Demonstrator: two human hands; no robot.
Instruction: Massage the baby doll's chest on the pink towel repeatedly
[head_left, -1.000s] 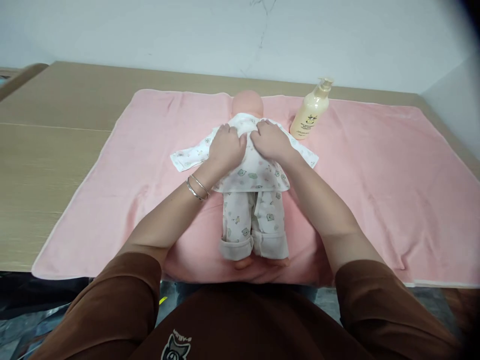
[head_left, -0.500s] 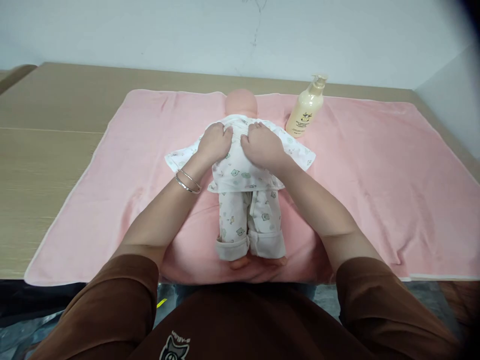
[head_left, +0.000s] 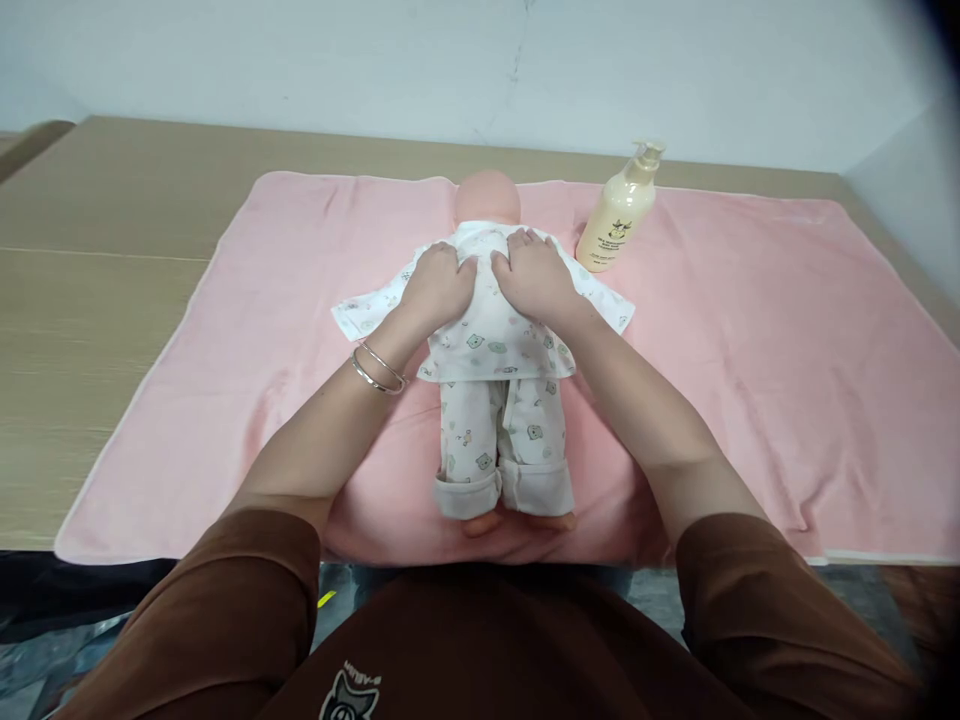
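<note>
A baby doll [head_left: 487, 197] lies stretched out before me, its bald head at the far end and no face showing. It wears a white printed shirt [head_left: 491, 340] and matching trousers [head_left: 469, 430] with rolled cuffs; its bare feet poke out nearest me. My left hand [head_left: 441, 283] rests on the left of the shirt's upper part, fingers lying over the cloth, thumb apart. On the other side my right hand [head_left: 536, 272] lies likewise, fingers stretched towards the doll's neck. A strip of shirt shows between my thumbs.
Under the doll is a pink blanket [head_left: 735, 380], spread over a wooden table [head_left: 97, 300]. A cream pump bottle [head_left: 616, 220] stands on the blanket to the right of the doll's head. Behind the table rises a pale wall [head_left: 375, 70].
My fingers, more curled before, now lie flatter on the shirt. My right hand has shifted slightly up and outward. The whole view has moved a little.
</note>
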